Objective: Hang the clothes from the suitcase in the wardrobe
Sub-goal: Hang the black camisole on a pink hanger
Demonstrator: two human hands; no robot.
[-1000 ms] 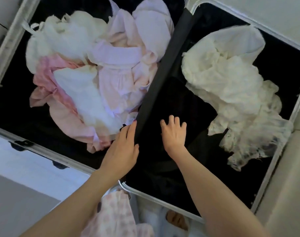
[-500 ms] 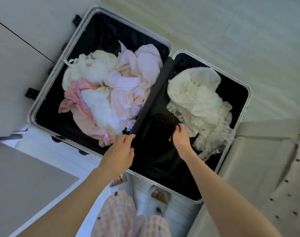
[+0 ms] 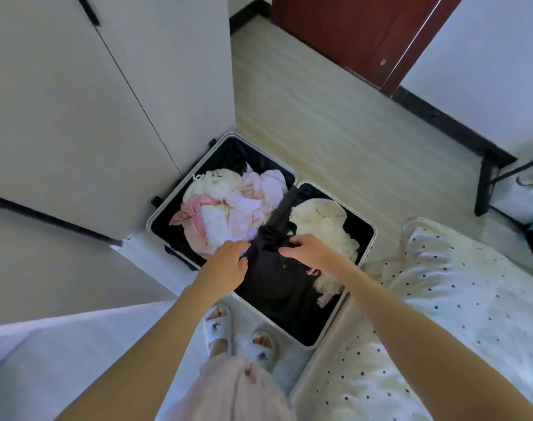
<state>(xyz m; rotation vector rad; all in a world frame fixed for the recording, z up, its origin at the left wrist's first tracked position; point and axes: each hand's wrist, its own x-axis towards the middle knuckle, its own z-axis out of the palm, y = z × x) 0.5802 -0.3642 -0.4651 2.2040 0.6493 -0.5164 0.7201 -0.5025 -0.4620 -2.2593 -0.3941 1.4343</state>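
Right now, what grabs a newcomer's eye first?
Both hands, left and right, grip a black garment lifted over the middle of the open suitcase on the floor. Pink clothes fill its left half; a cream garment lies in the right. The white wardrobe stands to the left, its doors shut.

Pale wood-look floor (image 3: 335,117), dark baseboard (image 3: 441,120) under white wall (image 3: 487,56), reddish-brown door (image 3: 350,28) at back; dotted white bedding (image 3: 456,299) bottom rt, daylight.
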